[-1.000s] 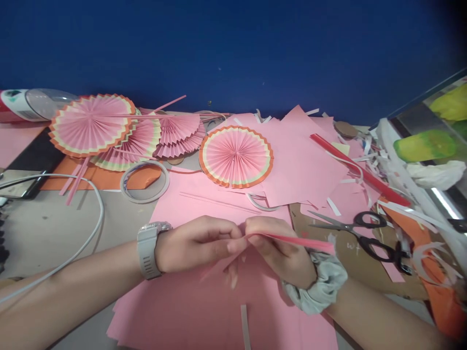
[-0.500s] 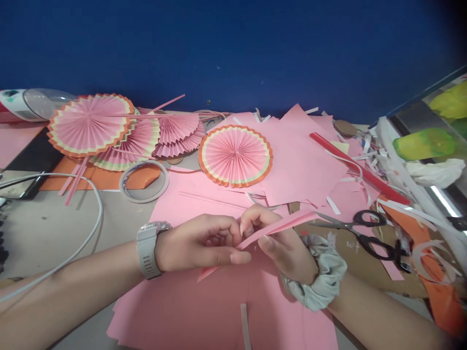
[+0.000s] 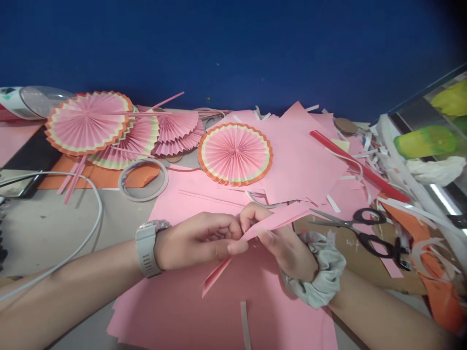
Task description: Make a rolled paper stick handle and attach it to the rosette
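Note:
Both hands meet over a stack of pink paper sheets point(image 3: 233, 316) and pinch one folded pink paper strip point(image 3: 277, 219). My left hand point(image 3: 197, 240), with a grey watch on the wrist, is closed on the strip's middle; the lower end sticks out below it. My right hand point(image 3: 279, 238), with a grey scrunchie on the wrist, is closed on the strip from the other side, and the upper end points right toward the scissors point(image 3: 359, 228).
Pleated pink paper rosettes point(image 3: 235, 153) point(image 3: 89, 121) lie at the back. A tape roll point(image 3: 143, 181) and a white cable point(image 3: 87, 228) are on the left. A red stick point(image 3: 359, 167), paper scraps and orange paper lie to the right. A blue wall stands behind.
The strip went from lying level over my right wrist to slanting up to the right, and its lower end now hangs below my left hand. Both hands stayed in place.

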Demonstrator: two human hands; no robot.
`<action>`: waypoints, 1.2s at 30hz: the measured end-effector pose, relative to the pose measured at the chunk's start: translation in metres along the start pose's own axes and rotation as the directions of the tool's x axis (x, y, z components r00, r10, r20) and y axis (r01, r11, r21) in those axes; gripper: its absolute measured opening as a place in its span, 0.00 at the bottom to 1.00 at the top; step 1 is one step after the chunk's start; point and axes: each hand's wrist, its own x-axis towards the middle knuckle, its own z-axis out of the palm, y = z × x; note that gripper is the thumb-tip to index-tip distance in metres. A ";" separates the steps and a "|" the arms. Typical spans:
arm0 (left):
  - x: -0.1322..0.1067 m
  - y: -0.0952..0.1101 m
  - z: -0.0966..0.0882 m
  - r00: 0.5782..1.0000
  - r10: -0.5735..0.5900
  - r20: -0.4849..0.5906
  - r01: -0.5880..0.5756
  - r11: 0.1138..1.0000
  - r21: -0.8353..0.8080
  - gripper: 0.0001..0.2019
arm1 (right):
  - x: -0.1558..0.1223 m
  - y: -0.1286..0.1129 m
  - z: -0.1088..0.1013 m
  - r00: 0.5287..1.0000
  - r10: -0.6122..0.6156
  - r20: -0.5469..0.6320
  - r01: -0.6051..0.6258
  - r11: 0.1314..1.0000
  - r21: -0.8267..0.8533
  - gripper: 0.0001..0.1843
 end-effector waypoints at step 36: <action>0.000 -0.010 0.014 0.952 -0.007 -0.305 0.167 0.848 0.503 0.09 | 0.008 -0.005 0.005 0.971 0.233 -0.063 -0.234 0.972 -0.011 0.16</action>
